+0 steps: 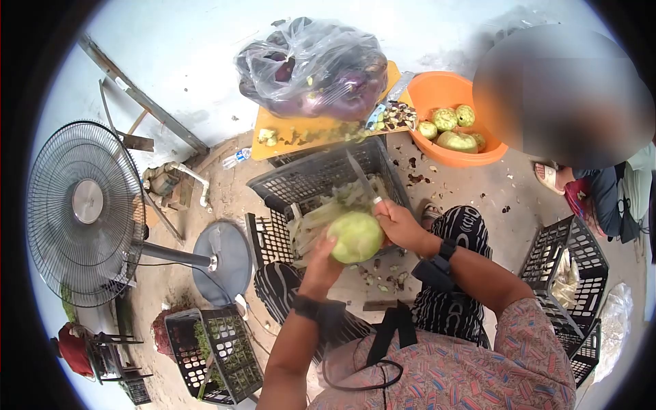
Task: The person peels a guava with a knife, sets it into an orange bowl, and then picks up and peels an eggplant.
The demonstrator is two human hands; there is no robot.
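My left hand (318,263) is curled around a round, smooth, pale green vegetable (356,237), whose exact kind I cannot make out. In my right hand (404,225), close to its right side, is a knife (361,175) gripped by its pale handle. The blade points up and away from me. Below both hands stands a black plastic crate (273,188) with limp, pale green leafy strips (311,229) in it. My fingers partly hide the right side of the vegetable.
Beyond the crate, a yellow board (301,133) bears a clear bag of purple vegetables (314,75) and dark-edged scraps (400,116). An orange basin (444,157) holds several greenish vegetables (456,141). A standing fan (87,201) is left; black crates (564,263) stand right. Another person's foot (549,176) shows.
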